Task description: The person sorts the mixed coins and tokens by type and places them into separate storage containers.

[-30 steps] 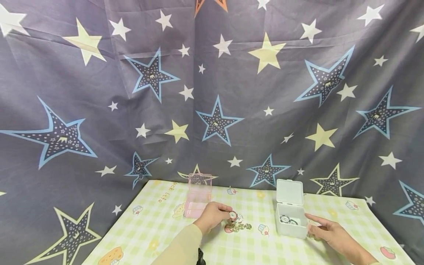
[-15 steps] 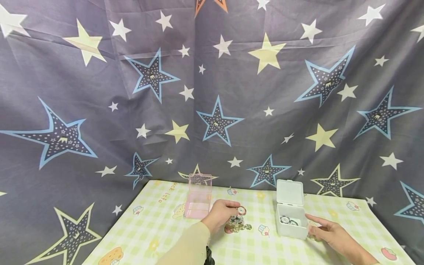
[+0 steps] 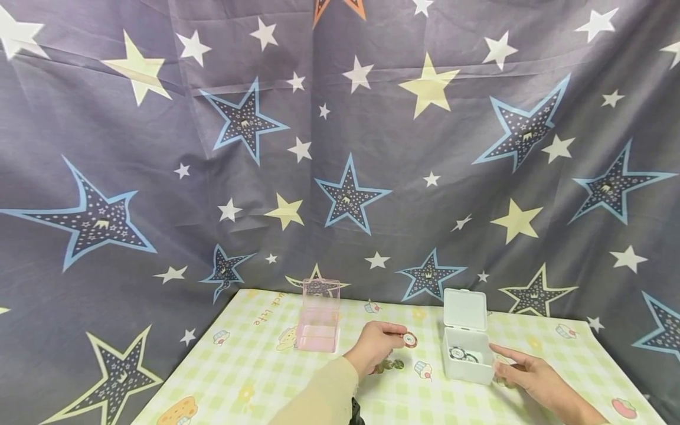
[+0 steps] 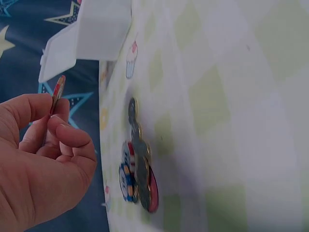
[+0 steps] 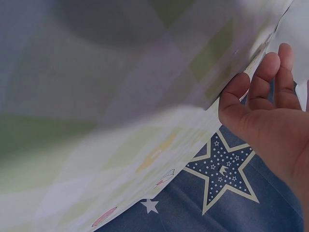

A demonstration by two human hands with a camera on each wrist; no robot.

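My left hand [image 3: 376, 345] pinches a red-and-white poker chip [image 3: 409, 340] between thumb and fingertips, raised above the table between the pile and the white box. Below that hand lies a pile of bronze-coloured coins [image 4: 140, 150], with a blue poker chip [image 4: 126, 183] and a red-and-white one [image 4: 128, 155] beside them. In the head view the hand hides most of this pile. The white box [image 3: 467, 370] stands with its lid up and holds dark-and-white poker chips [image 3: 458, 353]. My right hand [image 3: 533, 378] rests its loosely extended fingers at the box's right wall.
A clear pink box [image 3: 317, 342] with its lid raised stands at the back left. The table [image 3: 212, 378] has a green-and-white checked cloth with printed cupcakes. Behind it hangs a dark curtain [image 3: 372, 136] patterned with stars.
My left hand has lifted the red-and-white poker chip off the pile and carried it right, toward the white box. My right hand and both boxes have stayed in place.
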